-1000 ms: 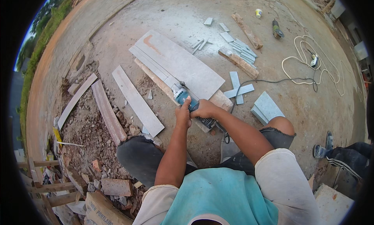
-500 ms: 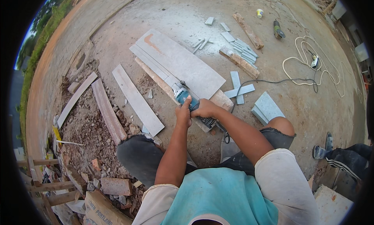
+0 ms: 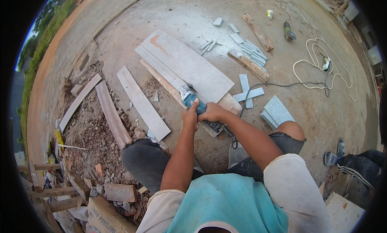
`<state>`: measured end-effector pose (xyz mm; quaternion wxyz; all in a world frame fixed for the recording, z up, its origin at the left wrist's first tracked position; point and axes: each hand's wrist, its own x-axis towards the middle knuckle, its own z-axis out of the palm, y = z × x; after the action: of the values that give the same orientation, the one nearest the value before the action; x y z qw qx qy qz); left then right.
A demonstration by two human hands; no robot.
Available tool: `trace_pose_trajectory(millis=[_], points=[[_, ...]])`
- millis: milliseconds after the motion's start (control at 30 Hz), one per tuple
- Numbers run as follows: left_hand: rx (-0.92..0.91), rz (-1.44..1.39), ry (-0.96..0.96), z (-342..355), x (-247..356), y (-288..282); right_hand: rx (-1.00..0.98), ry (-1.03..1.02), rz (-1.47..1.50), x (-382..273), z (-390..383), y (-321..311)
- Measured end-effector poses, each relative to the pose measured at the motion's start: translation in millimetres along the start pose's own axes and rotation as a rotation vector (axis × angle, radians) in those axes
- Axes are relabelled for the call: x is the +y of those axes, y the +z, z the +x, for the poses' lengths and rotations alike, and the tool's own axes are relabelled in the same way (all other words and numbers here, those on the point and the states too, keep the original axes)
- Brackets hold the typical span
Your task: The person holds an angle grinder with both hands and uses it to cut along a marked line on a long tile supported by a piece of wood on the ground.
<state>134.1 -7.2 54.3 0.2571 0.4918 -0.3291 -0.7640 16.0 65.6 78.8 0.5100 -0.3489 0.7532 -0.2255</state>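
Both of my hands are wrapped round a blue angle grinder (image 3: 188,98), whose head points away from me. My left hand (image 3: 190,116) grips its body from the left, thumb on top. From the right, my right hand (image 3: 213,112) closes round the rear of the body. The grinder's disc end rests at a long straight line on a large grey tile (image 3: 189,63). This tile lies on rough wooden boards (image 3: 161,80). Dark cord runs from the tool's back end to the right. My fingers hide part of the grinder's body.
Long tile strips (image 3: 143,104) lie at left, beside rubble (image 3: 88,128) and bricks (image 3: 121,192). Crossed tile pieces (image 3: 248,91) and stacked tiles (image 3: 278,112) lie at right. Beyond are a green grinder (image 3: 288,32) and a coiled white cable (image 3: 296,67). Another person's legs (image 3: 360,164) show at far right.
The whole view has shifted very slightly. My hands and the grinder hold nearly the same place on the tile.
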Motion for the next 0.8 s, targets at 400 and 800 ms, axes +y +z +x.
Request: trace_pose_trajectory(millis=[400,800], points=[[-0.033,-0.005,-0.002,-14.3,-5.7,6.9,0.012,-0.008,0.003,16.8,-4.7,2.5],[-0.043,-0.016,0.003,-11.5,-9.6,2.7,0.007,-0.019,0.041,14.0,-9.5,2.9]])
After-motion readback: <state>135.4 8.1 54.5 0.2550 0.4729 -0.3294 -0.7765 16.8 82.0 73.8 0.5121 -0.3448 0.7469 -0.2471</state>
